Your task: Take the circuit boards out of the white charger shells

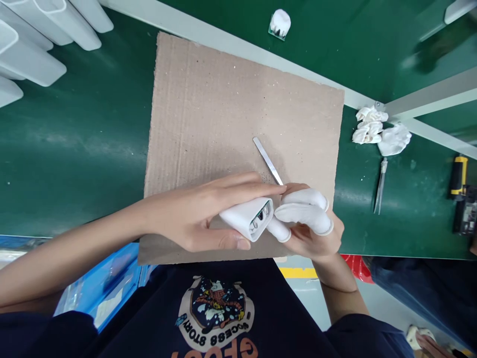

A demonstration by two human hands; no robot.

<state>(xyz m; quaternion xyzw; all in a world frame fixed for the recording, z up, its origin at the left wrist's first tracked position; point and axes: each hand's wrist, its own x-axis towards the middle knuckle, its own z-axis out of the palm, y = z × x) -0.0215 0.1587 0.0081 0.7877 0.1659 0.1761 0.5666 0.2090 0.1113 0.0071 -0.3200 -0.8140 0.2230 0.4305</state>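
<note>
My left hand (201, 209) is closed around a white plastic housing (238, 219), fingers along its far side and thumb along its near side. The open end of the housing faces right, showing a green board edge and metal contacts (260, 217) inside. Close against that end is my right hand (313, 223), its fingers curled, with white finger cots (303, 213) on the thumb and two fingers. From behind this hand juts the flat metal end of tweezers (267, 160); the rest of them is hidden by the fingers. The left fingertips reach the right hand.
Under the hands lies a cardboard sheet (238, 99) on a green table (74, 159). White housings (33, 44) stand at the upper left. A small white-topped part (279, 24) is at the top. On the right are crumpled white finger cots (370, 125), another tweezers (380, 186) and a yellow-black tool (458, 176).
</note>
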